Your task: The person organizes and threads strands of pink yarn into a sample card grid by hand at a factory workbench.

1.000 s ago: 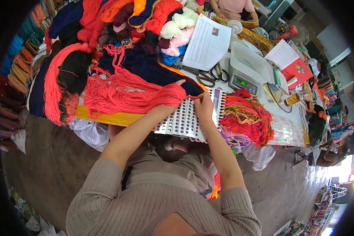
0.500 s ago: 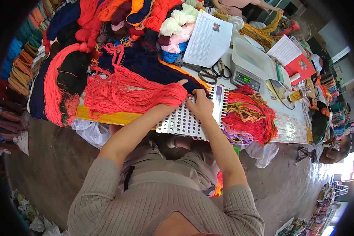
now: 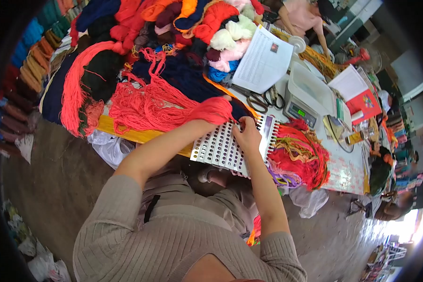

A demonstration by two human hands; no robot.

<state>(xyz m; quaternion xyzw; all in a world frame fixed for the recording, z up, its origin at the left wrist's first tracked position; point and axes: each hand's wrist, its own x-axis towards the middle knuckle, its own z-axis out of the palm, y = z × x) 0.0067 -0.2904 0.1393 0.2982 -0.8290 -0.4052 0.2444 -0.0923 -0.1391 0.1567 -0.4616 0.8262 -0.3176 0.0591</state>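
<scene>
A bundle of coral-red yarn lies along the table's near edge. Its right end wraps over my left hand, whose fingers are mostly hidden under the strands. My right hand is closed, fingertips pinched together at the end of the coral yarn, over a white card with rows of holes. What the fingertips hold is too small to make out. Multicoloured threads hang from the card's right side. Dark navy yarn lies behind the coral bundle.
Black scissors, a printed sheet and a digital scale with a plastic tray stand beyond the card. A tape roll lies at the right. Skeins of yarn are piled at the back. Another person is behind the table.
The view has tilted, shifting the table scene. My right hand stays at the card's upper part near the yarn end. The other person's arm has moved lower over the yellow yarn.
</scene>
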